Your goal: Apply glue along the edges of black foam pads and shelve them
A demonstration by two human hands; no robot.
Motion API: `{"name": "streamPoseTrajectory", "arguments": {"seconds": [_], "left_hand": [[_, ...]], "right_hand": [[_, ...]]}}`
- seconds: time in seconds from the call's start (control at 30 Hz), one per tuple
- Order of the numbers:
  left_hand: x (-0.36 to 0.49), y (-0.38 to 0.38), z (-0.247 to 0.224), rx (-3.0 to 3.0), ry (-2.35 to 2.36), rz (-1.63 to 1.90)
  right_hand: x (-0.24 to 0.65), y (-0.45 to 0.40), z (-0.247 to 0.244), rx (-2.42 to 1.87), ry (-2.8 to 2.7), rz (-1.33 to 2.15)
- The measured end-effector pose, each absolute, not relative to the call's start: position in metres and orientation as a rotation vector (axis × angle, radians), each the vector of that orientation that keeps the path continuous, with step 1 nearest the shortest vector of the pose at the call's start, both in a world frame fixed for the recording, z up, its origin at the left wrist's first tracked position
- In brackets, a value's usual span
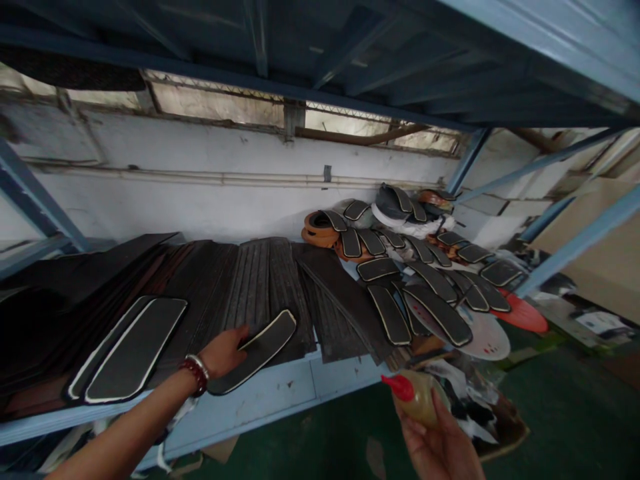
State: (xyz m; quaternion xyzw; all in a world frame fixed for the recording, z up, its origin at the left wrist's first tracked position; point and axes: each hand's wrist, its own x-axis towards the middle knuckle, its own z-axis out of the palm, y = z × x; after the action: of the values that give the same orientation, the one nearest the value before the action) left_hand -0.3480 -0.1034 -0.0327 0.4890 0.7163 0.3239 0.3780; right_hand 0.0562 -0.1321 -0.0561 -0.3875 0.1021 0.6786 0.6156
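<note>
Left hand (225,353) clasps a curved, pale-edged black panel (270,343) at the blue metal shelf (255,405), its long axis slanting away rightward. Right hand (440,447) holds a yellowish, red-nozzled bottle (424,400) in front

The right hand (440,443) is cut off by the near edge; its bottle (421,400) is partly hidden by fingers.

A workshop: blue metal shelving (295,393) carries stacked dark sheets (250,280) and cut black pieces (435,310) over a green floor (560,393).
</note>
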Motion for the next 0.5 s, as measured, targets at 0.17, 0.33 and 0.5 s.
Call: {"name": "streamPoseTrajectory", "arguments": {"seconds": [0.17, 0.33, 0.5], "left_hand": [[-0.325, -0.158, -0.007, 1.133, 1.548, 0.819], [-0.305, -0.198, 0.017, 0.958, 1.21, 0.73], [-0.299, -0.218, 0.034, 0.894, 1.149, 0.634]], "right_hand": [[0.045, -0.115, -0.025, -0.846, -0.133, 1.639], [0.029, -0.1, 0.018, -0.714, -0.643, 1.549], [0.02, -0.103, 0.046, -0.609, -1.055, 1.453]]}}
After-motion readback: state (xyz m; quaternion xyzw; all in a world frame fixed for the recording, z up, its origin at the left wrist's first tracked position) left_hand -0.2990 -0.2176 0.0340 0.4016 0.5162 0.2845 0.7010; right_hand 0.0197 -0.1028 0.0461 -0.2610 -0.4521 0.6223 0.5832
